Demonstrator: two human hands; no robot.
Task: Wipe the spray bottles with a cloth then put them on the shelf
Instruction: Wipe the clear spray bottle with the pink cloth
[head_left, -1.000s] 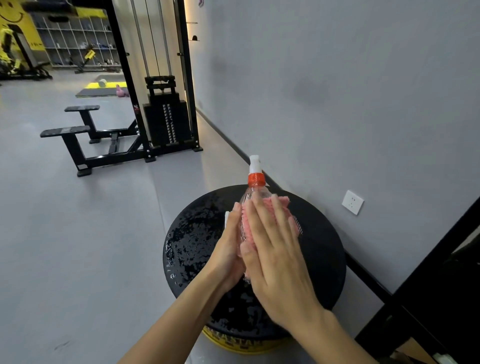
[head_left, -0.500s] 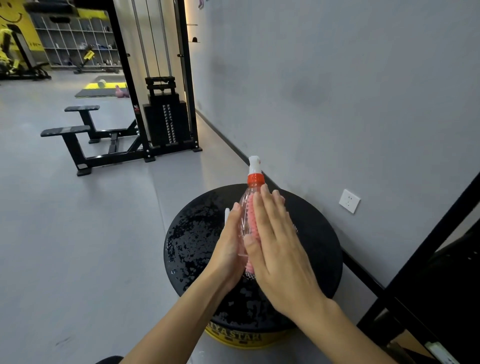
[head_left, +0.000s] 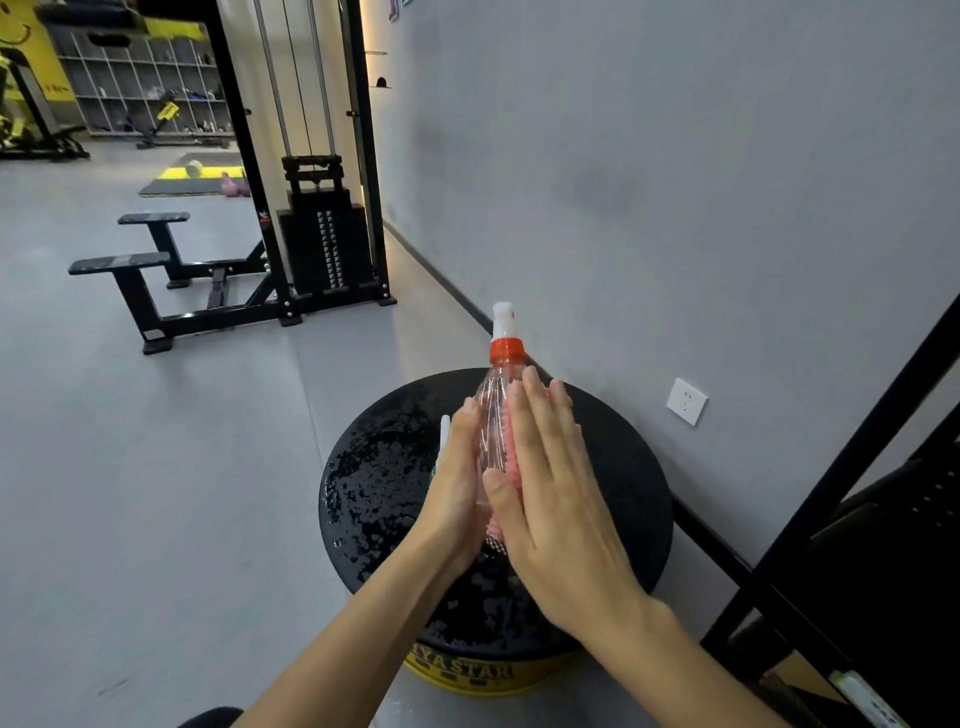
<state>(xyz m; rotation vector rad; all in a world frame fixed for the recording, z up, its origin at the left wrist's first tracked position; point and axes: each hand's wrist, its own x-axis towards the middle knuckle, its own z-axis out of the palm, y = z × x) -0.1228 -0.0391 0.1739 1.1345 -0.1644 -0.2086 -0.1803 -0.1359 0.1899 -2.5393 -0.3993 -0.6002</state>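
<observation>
1. The left hand lies flat, fingers straight, against the left side of the spray bottle.
2. The clear bottle, with an orange collar and white nozzle, stands upright between both palms over the round black worktop.
3. A pink cloth sits between the bottle and the right palm.
4. The right hand, fingers straight, presses the cloth against the bottle.
5. A black shelf frame stands far right.

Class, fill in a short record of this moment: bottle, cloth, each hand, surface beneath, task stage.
bottle: clear spray bottle, red collar, white nozzle, roughly upright
cloth: pink cloth, pressed to the bottle's right side
left hand: flat against the bottle's left side
right hand: straight fingers press the cloth
surface: black round top, wet-looking
stage: wiping; not yet shelved
</observation>
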